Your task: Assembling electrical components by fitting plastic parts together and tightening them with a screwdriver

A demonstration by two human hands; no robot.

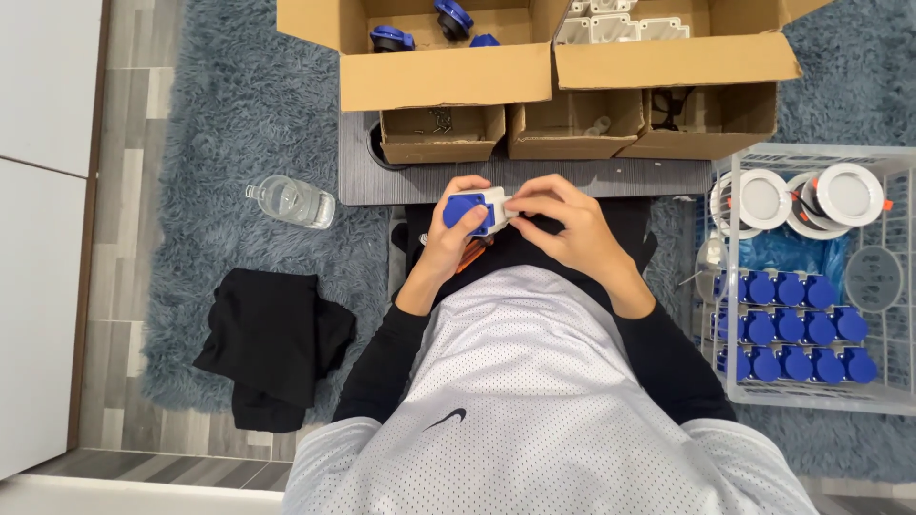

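Blue-capped white socket (474, 210) pinched between both hands' fingers (534, 203).

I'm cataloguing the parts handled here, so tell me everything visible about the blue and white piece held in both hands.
The blue and white piece is a small boxy part that looks like moulded plastic: a white housing with a blue cover on its upper face. It is held above the lap, just in front of the dark board's edge. The left hand grips it from below and the side, thumb on the blue face; the right hand pinches its right edge. Finer details are too small to tell.
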